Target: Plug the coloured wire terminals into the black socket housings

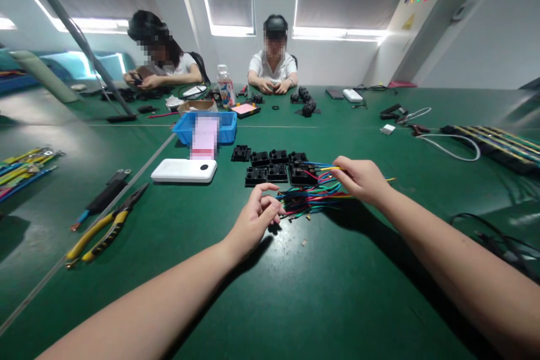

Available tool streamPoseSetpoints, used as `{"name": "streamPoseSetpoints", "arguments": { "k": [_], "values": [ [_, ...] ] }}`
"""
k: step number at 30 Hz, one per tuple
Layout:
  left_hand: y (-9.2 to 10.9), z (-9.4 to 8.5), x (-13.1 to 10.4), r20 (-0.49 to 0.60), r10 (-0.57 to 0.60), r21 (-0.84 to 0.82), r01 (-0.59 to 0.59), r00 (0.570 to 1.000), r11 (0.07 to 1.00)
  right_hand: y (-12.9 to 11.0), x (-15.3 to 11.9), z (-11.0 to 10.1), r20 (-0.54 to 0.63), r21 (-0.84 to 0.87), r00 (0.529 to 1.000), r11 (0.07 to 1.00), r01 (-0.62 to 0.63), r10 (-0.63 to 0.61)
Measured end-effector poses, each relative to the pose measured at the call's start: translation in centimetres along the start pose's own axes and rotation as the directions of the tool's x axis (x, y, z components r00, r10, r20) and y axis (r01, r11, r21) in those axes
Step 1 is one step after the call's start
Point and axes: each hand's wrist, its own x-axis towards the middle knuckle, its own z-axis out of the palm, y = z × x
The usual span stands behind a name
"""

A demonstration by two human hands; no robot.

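Observation:
My right hand (pixel 356 179) is closed, thumb against fingers, on several thin wires (pixel 323 167), blue and yellow among them, held over the back of a loose bundle. Beneath it the rest of the multicoloured wire bundle (pixel 314 198) lies on the table. At the bundle's left end is my left hand (pixel 259 215), its fingers loosely curled and apart, with nothing visible in them. Just behind the wires sit several black plastic housings (pixel 277 173) in two rows; wires partly cover the nearest right one.
Left of my hands are a white power bank (pixel 184 171), a blue bin (pixel 228 126) and yellow-handled pliers (pixel 107 228). Small scraps (pixel 304 242) lie in front of the wires. A white cable (pixel 458 146) curves at right. Two people (pixel 273 64) sit across the green table (pixel 329 304).

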Motion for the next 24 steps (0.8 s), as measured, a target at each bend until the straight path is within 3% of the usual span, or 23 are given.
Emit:
{"name": "streamPoseSetpoints", "arguments": {
  "k": [6, 11, 18, 24],
  "values": [
    [0.3, 0.2, -0.5, 0.103, -0.024, 0.016, 0.022, 0.994, 1.000, 6.0, 4.1, 1.8, -0.057, -0.108, 0.976, 0.971, -0.215, 0.210],
    [0.2, 0.1, -0.7, 0.144, -0.047, 0.000, 0.048, 0.988, 0.999, 10.1, 6.0, 3.5, 0.003, -0.106, 0.943, 0.937, -0.332, 0.334],
    [0.2, 0.1, -0.2, 0.147, -0.072, 0.011, 0.071, 0.987, 0.997, 12.3, 5.5, 5.7, 0.128, -0.058, 0.951, 0.960, -0.275, 0.280],
    [0.4, 0.0, -0.5, 0.123, -0.052, 0.120, 0.037, 0.991, 0.992, 12.4, 5.1, 5.7, 0.071, -0.056, 0.980, 0.982, -0.182, 0.186]
  ]
}}
